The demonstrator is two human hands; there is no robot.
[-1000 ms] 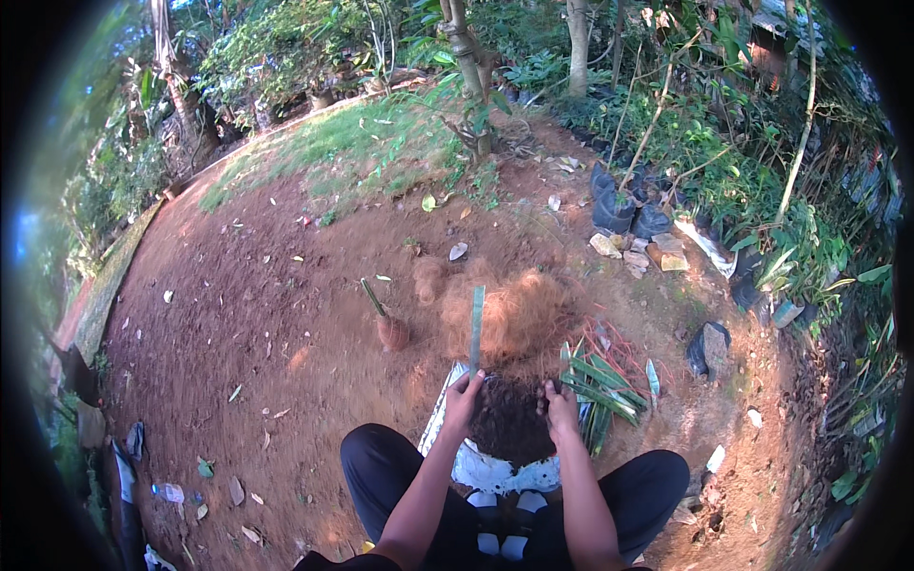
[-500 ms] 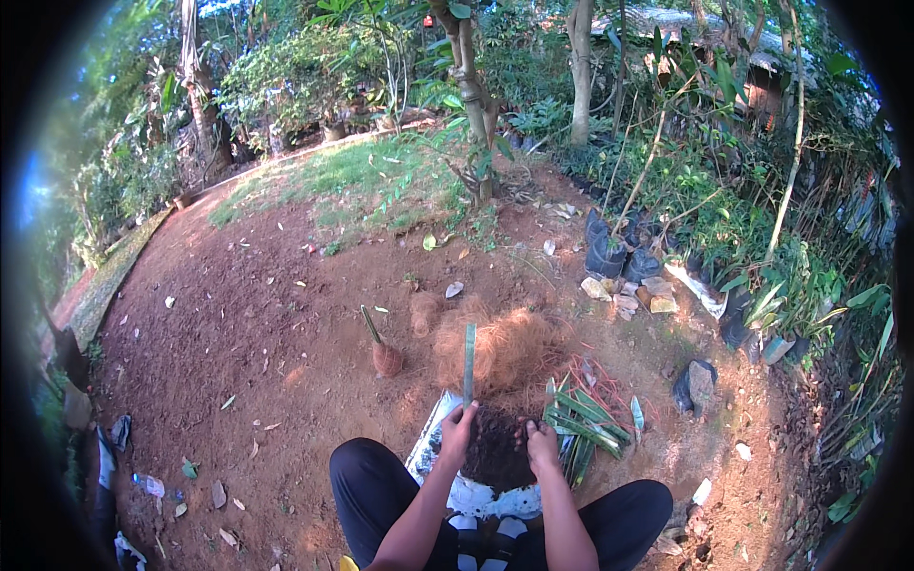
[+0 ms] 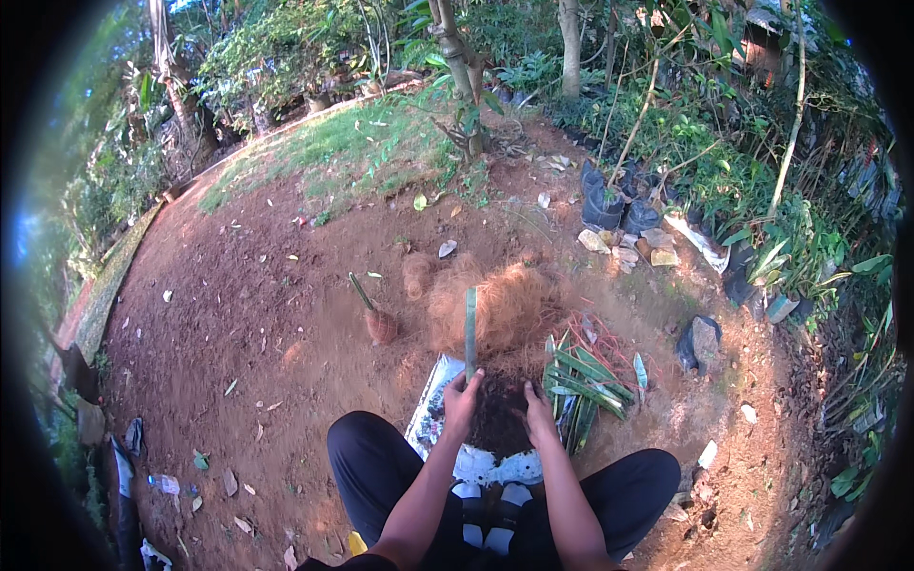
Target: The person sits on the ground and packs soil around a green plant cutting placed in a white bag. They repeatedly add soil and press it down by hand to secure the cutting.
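Note:
Between my knees a white sack (image 3: 427,407) lies under a heap of dark soil (image 3: 498,419). My left hand (image 3: 462,400) is closed around the lower end of a flat green leaf piece (image 3: 470,324), which stands upright at the soil's left side. At the soil's right edge is my right hand (image 3: 537,416), its fingers stretched out and partly against the dark soil. Beside it lies a pile of cut green leaf pieces (image 3: 586,381). Beyond the soil rests a heap of brown coconut fibre (image 3: 505,305). To its left sits a brown fibre-wrapped ball (image 3: 382,327) with a leaf piece (image 3: 361,291) sticking out.
Reddish strings (image 3: 605,347) lie behind the cut leaves. A stone (image 3: 705,343) is further right, with several pale rocks (image 3: 657,247) and black plant bags (image 3: 602,200) beyond. A slim tree (image 3: 462,67) rises past the fibre. Dry leaves dot the brown soil ground.
My right hand's fingers have straightened out at the soil's edge. My left hand still holds the upright leaf piece, now nearer the soil. The view has tilted slightly downward.

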